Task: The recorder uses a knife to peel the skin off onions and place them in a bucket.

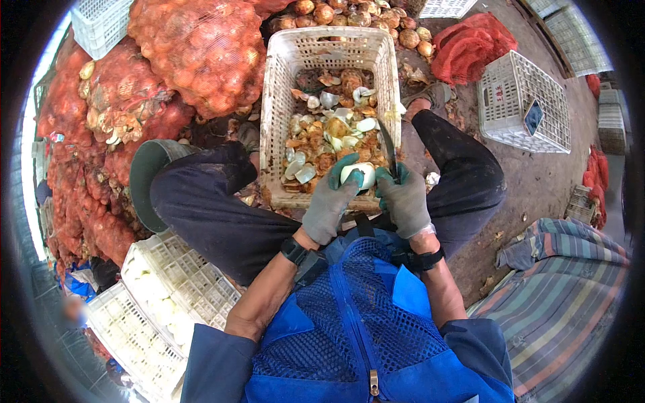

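Between the fingers of my gloved left hand [330, 199] is a peeled white onion [359, 175], held over the near end of a white plastic crate [330, 202]. My gloved right hand [404, 199] grips a knife [388, 143] whose dark, curved blade points up and away from me, just right of the onion. Its handle is mostly hidden by my fingers. Inside the crate lie brown onion skins [322, 131] and pale peeled layers [366, 124].
Red mesh sacks of onions [201, 55] pile up at the left. Loose unpeeled onions [352, 17] lie beyond the crate. A phone [533, 117] rests on an upturned crate [524, 101] at right. Peeled onions [156, 297] fill a crate at lower left, near a green bucket [151, 184].
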Demonstrator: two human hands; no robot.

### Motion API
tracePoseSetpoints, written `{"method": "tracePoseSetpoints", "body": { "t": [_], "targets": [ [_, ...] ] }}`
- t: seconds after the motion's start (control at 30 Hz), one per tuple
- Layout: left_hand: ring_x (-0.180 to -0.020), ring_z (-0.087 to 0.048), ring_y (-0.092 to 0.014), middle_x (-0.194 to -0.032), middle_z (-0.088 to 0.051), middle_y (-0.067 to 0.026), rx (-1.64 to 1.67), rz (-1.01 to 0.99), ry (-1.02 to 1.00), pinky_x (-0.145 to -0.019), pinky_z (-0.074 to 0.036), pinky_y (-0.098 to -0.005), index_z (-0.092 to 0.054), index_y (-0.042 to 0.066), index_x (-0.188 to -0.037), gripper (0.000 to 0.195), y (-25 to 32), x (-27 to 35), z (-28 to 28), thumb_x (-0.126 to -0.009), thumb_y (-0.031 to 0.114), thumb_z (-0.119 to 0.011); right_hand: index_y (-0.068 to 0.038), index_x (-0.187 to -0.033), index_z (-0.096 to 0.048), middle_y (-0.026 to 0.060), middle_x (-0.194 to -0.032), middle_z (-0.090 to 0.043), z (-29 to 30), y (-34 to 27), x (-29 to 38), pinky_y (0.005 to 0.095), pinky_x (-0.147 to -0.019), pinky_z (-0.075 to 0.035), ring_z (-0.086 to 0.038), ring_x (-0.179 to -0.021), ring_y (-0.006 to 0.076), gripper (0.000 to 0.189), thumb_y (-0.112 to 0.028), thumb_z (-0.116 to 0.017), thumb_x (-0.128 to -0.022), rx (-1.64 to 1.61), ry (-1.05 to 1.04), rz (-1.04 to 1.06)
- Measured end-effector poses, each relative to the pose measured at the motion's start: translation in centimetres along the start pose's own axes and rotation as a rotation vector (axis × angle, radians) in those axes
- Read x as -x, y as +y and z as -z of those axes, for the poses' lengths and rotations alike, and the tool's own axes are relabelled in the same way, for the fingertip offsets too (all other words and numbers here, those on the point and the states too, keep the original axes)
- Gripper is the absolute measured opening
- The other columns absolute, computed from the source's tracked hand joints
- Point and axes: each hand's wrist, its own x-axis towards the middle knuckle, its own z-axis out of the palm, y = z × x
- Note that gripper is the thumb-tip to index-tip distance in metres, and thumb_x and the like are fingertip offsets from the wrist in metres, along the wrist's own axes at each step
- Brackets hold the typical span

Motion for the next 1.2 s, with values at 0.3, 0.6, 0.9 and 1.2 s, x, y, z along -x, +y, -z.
{"method": "tracePoseSetpoints", "body": {
  "t": [0.3,0.6,0.9,1.2],
  "targets": [
    [-0.128,-0.067,-0.016,-0.143,-0.067,-0.0086,0.298,0.074,-0.13,-0.111,-0.056,-0.0348,-0.051,0.0,-0.16,0.055,-0.2,0.3,1.1,-0.113,0.024,-0.068,-0.006,-0.105,-0.069,0.002,-0.075,-0.068,2.8,-1.1,1.9,0.028,-0.048,-0.049,-0.06,-0.053,0.013,0.026,-0.032,-0.07,-0.11,-0.623,-0.141,-0.095],
    [-0.137,-0.064,-0.03,-0.151,-0.062,-0.0175,-0.017,-0.168,-0.055,-0.118,-0.057,-0.0415,-0.049,0.0,-0.157,0.054,-3.2,-0.3,1.8,-0.117,0.036,-0.057,0.002,-0.144,-0.06,0.01,-0.101,-0.075,1.3,0.1,0.9,0.0275,-0.062,-0.055,-0.068,-0.07,0.0146,0.043,-0.022,-0.068,-0.109,-0.234,-0.131,-0.042],
    [-0.14,-0.062,-0.027,-0.153,-0.061,-0.0144,0.01,-0.113,-0.081,-0.121,-0.053,-0.0453,-0.047,0.008,-0.163,0.053,-0.7,0.7,0.2,-0.119,0.037,-0.053,-0.009,-0.167,-0.044,0.0295,-0.12,-0.076,-1.3,0.5,1.6,0.0499,-0.086,-0.063,-0.078,-0.104,0.0457,0.072,-0.023,-0.075,-0.104,0.409,-0.051,0.496],
    [-0.13,-0.067,-0.024,-0.144,-0.067,-0.011,-0.387,-0.236,0.015,-0.116,-0.055,-0.0416,-0.053,0.011,-0.159,0.045,-2.9,0.2,1.7,-0.119,0.033,-0.051,-0.012,-0.169,-0.043,0.0285,-0.118,-0.077,-2.1,2.2,1.0,0.052,-0.082,-0.063,-0.078,-0.099,0.0465,0.075,-0.022,-0.076,-0.102,0.581,0.009,0.679]
  ]
}}
